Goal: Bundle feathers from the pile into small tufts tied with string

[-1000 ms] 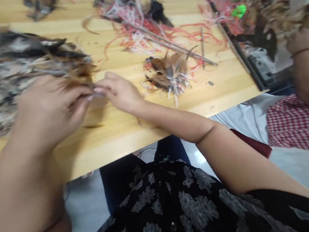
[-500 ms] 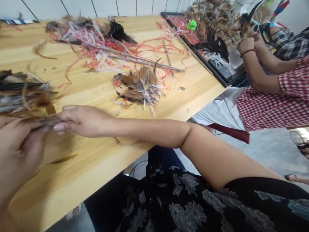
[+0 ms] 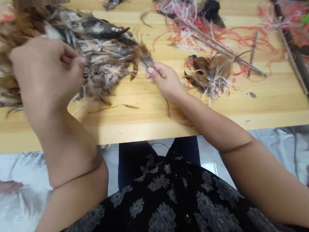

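Right hand (image 3: 165, 79) is pinching a small brown-and-grey feather tuft (image 3: 146, 58) between thumb and forefinger, the tuft pointing away from the body, over the middle of the pale wooden desk (image 3: 155, 121). Left hand (image 3: 42, 71) is hovering raised over the left part of the desk, fingers curling in against the thumb, clenched; whether anything is lying between them I cannot tell. Behind and under it a large heap of brown, black and white feathers (image 3: 102, 49) is spreading from the far left corner toward the middle, its right tip reaching just beside the pinched tuft. Just right of the right hand a smaller bundle of tan feathers with white quill ends (image 3: 211, 74) is lying on the desk. Beyond it a tangle of red and white strings (image 3: 197, 23) is sprawling toward the far edge, thin grey sticks (image 3: 226, 50) running through it. A black tray (image 3: 300, 62) is sitting along the right edge.
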The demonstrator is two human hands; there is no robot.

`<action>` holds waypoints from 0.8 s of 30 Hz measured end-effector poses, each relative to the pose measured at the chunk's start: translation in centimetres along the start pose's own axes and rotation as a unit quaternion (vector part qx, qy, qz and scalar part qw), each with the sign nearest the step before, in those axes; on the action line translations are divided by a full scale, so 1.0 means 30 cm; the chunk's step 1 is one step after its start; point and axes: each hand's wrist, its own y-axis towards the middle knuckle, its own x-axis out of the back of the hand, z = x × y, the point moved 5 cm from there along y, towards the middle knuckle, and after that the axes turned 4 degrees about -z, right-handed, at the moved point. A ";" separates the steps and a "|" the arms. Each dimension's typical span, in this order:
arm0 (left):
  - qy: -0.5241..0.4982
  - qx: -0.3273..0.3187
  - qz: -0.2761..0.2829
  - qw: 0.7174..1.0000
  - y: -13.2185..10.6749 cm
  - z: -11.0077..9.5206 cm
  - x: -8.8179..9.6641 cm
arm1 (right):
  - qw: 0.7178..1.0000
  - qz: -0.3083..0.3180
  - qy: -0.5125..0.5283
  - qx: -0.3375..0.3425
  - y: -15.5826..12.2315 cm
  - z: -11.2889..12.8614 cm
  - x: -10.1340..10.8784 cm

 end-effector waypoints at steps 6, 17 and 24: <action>-0.044 0.018 0.076 0.996 0.000 0.053 0.022 | 1.000 -0.008 0.008 0.006 -0.013 0.005 0.004; -0.017 -0.054 0.128 0.990 0.003 -0.019 -0.098 | 1.000 -0.016 0.008 0.013 -0.013 0.006 -0.007; -0.072 -0.148 0.001 0.986 0.012 -0.034 -0.072 | 0.998 -0.026 -0.022 0.048 -0.009 0.003 -0.001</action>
